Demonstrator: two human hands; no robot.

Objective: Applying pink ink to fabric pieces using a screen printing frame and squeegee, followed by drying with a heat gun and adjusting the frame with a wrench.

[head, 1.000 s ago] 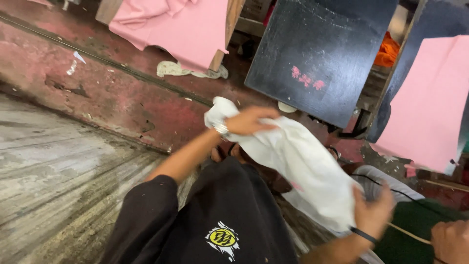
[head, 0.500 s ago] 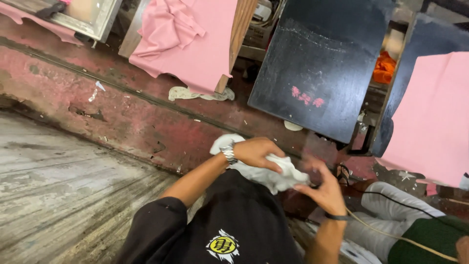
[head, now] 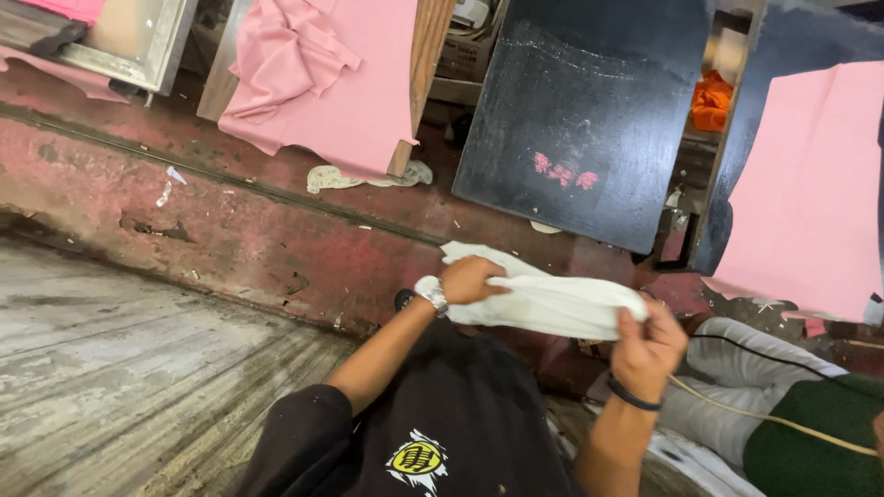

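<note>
The person is holding 1 white cloth [head: 552, 304] stretched between 2 bare hands, above the dark garment on their lap and in front of the worn red ledge [head: 230, 221]. The left hand [head: 471, 279] is gripping the cloth's left end, its fingers clenched over the bunched fabric, with 1 silver wristwatch [head: 431, 294] sitting on that wrist. The right hand [head: 647, 342] is pinching the cloth's right end, fingers curled around the edge, and 1 black band [head: 632, 396] is circling its wrist. The cloth is lying roughly level between the 2 hands, folded or gathered into a long strip. The person is wearing 1 black shirt [head: 442, 433] with 1 yellow round emblem [head: 414, 457] printed on it. Beyond the ledge, 2 flat boards are carrying pink garments: 1 pink garment [head: 322, 74] is draping over the wooden board at upper left, and 1 pink garment [head: 810, 184] is lying on the board at far right. Between them, 1 bare black board [head: 580, 120] is showing 1 small pink smudge of print. 1 orange cloth [head: 711, 101] is sitting in the gap behind the black board. At lower right, another person's leg in pale trousers [head: 737, 387] is resting near the right hand, with 1 yellowish cord [head: 783, 421] crossing it.
</note>
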